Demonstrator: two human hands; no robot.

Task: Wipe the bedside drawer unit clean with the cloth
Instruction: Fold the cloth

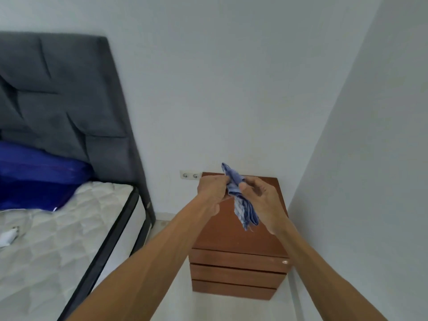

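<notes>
Corner drawer unit (236, 272) — above it, blue cloth (242, 206), seemingly in pinch of left hand (212, 191) and right hand (262, 199)

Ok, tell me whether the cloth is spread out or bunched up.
Bunched up: the cloth hangs in gathered folds, held by the left hand and right hand.

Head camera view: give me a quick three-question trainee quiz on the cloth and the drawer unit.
1. True or false: the cloth lies flat on the drawer unit.
2. The cloth is held by: A, left hand and right hand together; B, neither hand.
3. How many drawer fronts show?
Key: 1 false, it hangs bunched in the hands; 2 A; 3 three.
</notes>
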